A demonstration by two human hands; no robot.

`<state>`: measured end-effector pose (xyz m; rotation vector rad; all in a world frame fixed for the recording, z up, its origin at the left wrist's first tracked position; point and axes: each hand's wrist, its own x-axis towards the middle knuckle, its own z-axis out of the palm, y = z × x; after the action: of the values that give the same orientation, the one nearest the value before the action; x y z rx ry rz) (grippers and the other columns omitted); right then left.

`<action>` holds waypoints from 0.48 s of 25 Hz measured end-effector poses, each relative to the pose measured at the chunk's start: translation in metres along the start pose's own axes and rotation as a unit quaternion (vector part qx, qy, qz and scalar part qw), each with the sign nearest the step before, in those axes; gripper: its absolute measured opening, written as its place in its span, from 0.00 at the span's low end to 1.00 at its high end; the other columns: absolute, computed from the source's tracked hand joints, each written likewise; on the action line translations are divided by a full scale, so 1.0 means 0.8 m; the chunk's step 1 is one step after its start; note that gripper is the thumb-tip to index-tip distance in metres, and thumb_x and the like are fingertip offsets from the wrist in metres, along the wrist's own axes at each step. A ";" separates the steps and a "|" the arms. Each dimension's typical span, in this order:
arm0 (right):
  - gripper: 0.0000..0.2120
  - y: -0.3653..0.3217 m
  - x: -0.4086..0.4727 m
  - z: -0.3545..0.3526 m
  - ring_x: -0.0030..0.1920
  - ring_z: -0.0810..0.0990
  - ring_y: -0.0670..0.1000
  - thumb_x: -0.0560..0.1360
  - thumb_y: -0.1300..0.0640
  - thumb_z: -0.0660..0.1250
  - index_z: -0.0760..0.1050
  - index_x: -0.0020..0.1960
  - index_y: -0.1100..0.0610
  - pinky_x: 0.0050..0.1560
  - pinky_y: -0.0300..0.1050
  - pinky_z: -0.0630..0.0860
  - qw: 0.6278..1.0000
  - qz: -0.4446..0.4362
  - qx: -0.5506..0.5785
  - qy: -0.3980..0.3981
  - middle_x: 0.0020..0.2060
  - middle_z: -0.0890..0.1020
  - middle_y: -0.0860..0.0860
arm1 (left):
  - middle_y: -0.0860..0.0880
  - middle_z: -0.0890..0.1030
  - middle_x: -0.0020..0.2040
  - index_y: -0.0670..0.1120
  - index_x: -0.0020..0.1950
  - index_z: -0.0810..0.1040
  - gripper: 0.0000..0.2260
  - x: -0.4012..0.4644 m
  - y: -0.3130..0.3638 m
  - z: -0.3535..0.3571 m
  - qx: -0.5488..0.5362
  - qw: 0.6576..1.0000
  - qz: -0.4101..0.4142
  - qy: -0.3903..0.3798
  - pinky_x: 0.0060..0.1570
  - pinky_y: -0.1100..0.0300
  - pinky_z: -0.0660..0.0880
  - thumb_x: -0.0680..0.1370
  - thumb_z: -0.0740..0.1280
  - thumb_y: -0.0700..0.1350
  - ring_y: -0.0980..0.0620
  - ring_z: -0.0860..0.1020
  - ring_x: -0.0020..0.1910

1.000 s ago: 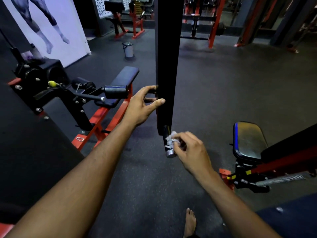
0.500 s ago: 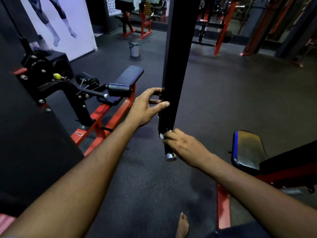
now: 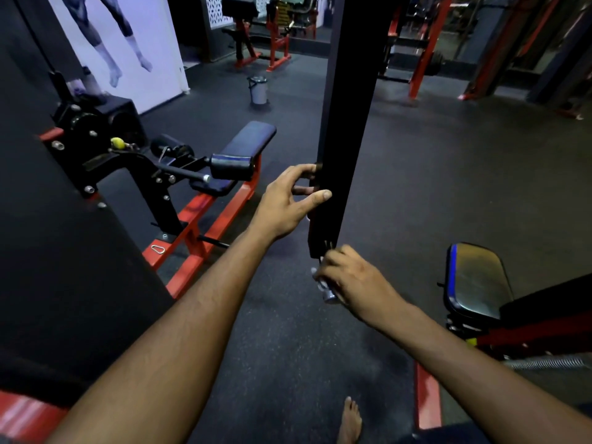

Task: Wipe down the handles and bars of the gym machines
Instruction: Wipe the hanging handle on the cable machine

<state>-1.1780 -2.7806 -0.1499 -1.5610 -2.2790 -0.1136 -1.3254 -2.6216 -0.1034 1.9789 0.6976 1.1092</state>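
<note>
- Black bar (image 3: 344, 129): a flat-sided, matte metal piece hanging upright in the middle of the view, its top cut off by the upper edge. A short round handle (image 3: 329, 294) with a shiny silver end cap sticks out below its lower end.
- Left hand (image 3: 290, 200): grasps the bar partway up from the left side, thumb laid across the near face, fingers curled round the far edge.
- Right hand (image 3: 349, 278): clenched round the handle just under the bar's lower end, with a pale crumpled cloth (image 3: 318, 278) wrapped inside the grip; only a scrap of it shows at the left of the fingers. The handle is mostly covered by the hand, the silver cap peeking out below.
- Bucket (image 3: 258, 88): small, pale, round, with a wire bail, standing on the floor (image 3: 464, 187) well beyond the bar; its contents cannot be seen.
- Bench (image 3: 248, 141): dark padded top on a red steel frame, left of the bar, with a padded roller (image 3: 231, 166) on a black arm.
- Seat pad (image 3: 477, 280): worn, glossy, blue-edged, at the right edge, near the right hand.
- Floor: dark speckled rubber; a bare foot (image 3: 349, 421) rests at the lower edge.
- Poster (image 3: 128, 49): white, upper left corner, showing legs.
</note>
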 end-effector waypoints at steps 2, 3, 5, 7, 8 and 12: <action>0.09 -0.014 -0.032 0.003 0.49 0.74 0.50 0.82 0.54 0.65 0.82 0.49 0.56 0.49 0.41 0.75 0.995 0.041 0.077 0.055 0.46 0.77 0.48 | 0.50 0.80 0.62 0.48 0.67 0.78 0.25 0.000 -0.001 0.003 0.001 1.000 0.000 0.006 0.59 0.48 0.81 0.75 0.74 0.58 0.58 0.82 0.58; 0.08 -0.021 -0.046 0.006 0.49 0.75 0.49 0.81 0.57 0.65 0.82 0.49 0.56 0.51 0.38 0.73 0.987 0.071 0.114 0.088 0.46 0.78 0.48 | 0.50 0.80 0.62 0.48 0.67 0.78 0.25 0.000 0.000 0.005 -0.002 1.000 0.000 0.005 0.59 0.49 0.81 0.75 0.74 0.58 0.59 0.82 0.57; 0.07 -0.027 -0.058 0.016 0.48 0.77 0.45 0.77 0.64 0.68 0.83 0.50 0.56 0.50 0.34 0.72 0.959 0.160 0.178 0.150 0.47 0.78 0.47 | 0.50 0.80 0.62 0.48 0.67 0.78 0.25 0.000 0.001 0.006 -0.007 1.000 0.002 0.006 0.59 0.51 0.81 0.74 0.74 0.58 0.59 0.82 0.57; 0.07 -0.017 -0.036 0.026 0.45 0.80 0.40 0.76 0.65 0.71 0.83 0.46 0.54 0.48 0.32 0.73 0.902 0.289 0.259 0.191 0.45 0.81 0.46 | 0.51 0.80 0.62 0.51 0.66 0.78 0.23 -0.001 0.003 0.006 -0.002 1.000 0.000 0.003 0.58 0.55 0.81 0.74 0.74 0.59 0.59 0.83 0.55; 0.07 -0.007 -0.017 0.031 0.43 0.80 0.39 0.75 0.64 0.72 0.82 0.44 0.53 0.46 0.33 0.75 0.855 0.357 0.313 0.206 0.43 0.83 0.46 | 0.52 0.80 0.62 0.53 0.65 0.77 0.22 0.000 0.003 0.005 0.002 1.000 -0.002 0.000 0.57 0.57 0.81 0.75 0.74 0.58 0.59 0.83 0.54; 0.07 0.020 0.037 0.046 0.38 0.82 0.48 0.79 0.68 0.66 0.79 0.46 0.60 0.38 0.39 0.81 0.549 0.482 0.643 0.231 0.38 0.84 0.53 | 0.51 0.80 0.62 0.54 0.65 0.76 0.18 -0.002 0.005 0.003 0.007 1.000 -0.001 -0.002 0.55 0.63 0.78 0.77 0.75 0.51 0.61 0.83 0.51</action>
<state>-1.1825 -2.7385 -0.1758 -1.2756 -0.3614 1.0390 -1.3237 -2.6258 -0.1012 1.9912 0.7071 1.1008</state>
